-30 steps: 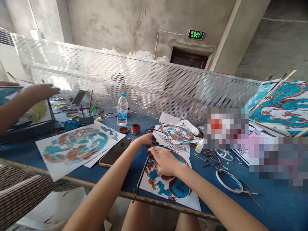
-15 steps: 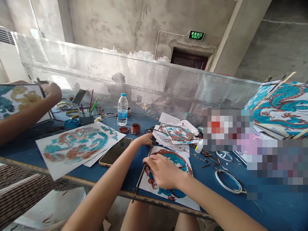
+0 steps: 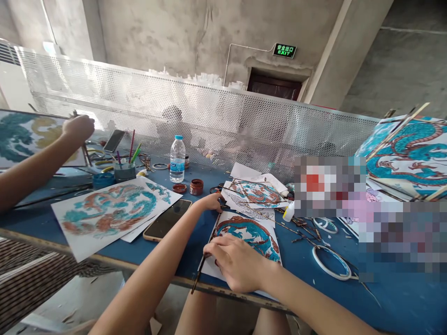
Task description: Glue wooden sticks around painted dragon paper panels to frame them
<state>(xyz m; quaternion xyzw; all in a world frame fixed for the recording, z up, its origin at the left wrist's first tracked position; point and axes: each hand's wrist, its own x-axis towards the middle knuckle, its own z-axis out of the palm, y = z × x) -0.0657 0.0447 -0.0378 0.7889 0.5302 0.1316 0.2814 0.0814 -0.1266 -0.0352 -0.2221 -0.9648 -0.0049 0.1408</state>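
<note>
A painted dragon sheet [image 3: 253, 232], blue and red on white paper, lies on the blue table [image 3: 401, 298] in front of me. A thin dark stick [image 3: 205, 258] runs along the sheet's left edge. My left hand [image 3: 210, 203] rests at the sheet's top left corner, fingers curled down on the stick's upper end. My right hand [image 3: 235, 260] lies on the lower part of the sheet, fingers bent, its fingertips pressing on the stick near the front table edge.
A phone [image 3: 167, 219] and a large dragon painting [image 3: 108, 211] lie left of my arms. A water bottle [image 3: 178, 159], paint jars [image 3: 196, 187] and a brush cup [image 3: 125, 171] stand behind. Another person's arm [image 3: 38, 160] lifts a painting at far left. Tape rings [image 3: 331, 263] and more kites [image 3: 408, 153] are at right.
My right hand has slid down the stick toward the front table edge, uncovering the dragon. The other person's hand has raised their painting higher. My left hand has stayed put.
</note>
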